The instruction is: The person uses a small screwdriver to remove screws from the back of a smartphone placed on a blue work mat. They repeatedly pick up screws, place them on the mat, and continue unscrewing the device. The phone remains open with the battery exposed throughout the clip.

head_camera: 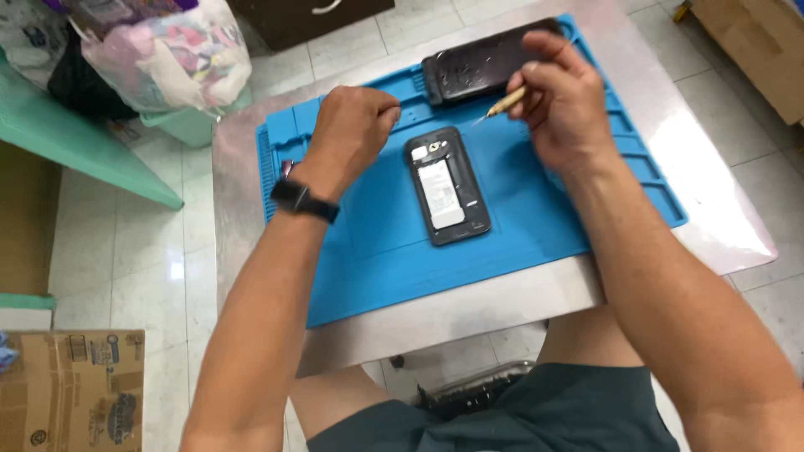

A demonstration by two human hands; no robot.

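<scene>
A small metal-topped table (469, 314) stands on a pale tiled floor, and a blue work mat (536, 209) with moulded compartments along its edges covers most of it. An opened phone (447, 186) lies flat near the middle of the mat, back side up, between the two hands and a little nearer the person than either. Its rear cover is off: a dark frame surrounds a white rectangular battery, with a camera opening near the top end. The removed back cover (484, 60), dark and glossy, lies at the far edge of the mat, just beyond the right hand.

The left hand (352, 130) is clenched into a fist above the mat to the left of the phone, apart from it; whether it encloses anything cannot be told. A black watch sits on that wrist. The right hand (563, 100) pinches a slim tool (502, 105) with a pale handle, its fine tip pointing left toward the phone's top end without touching it.
</scene>
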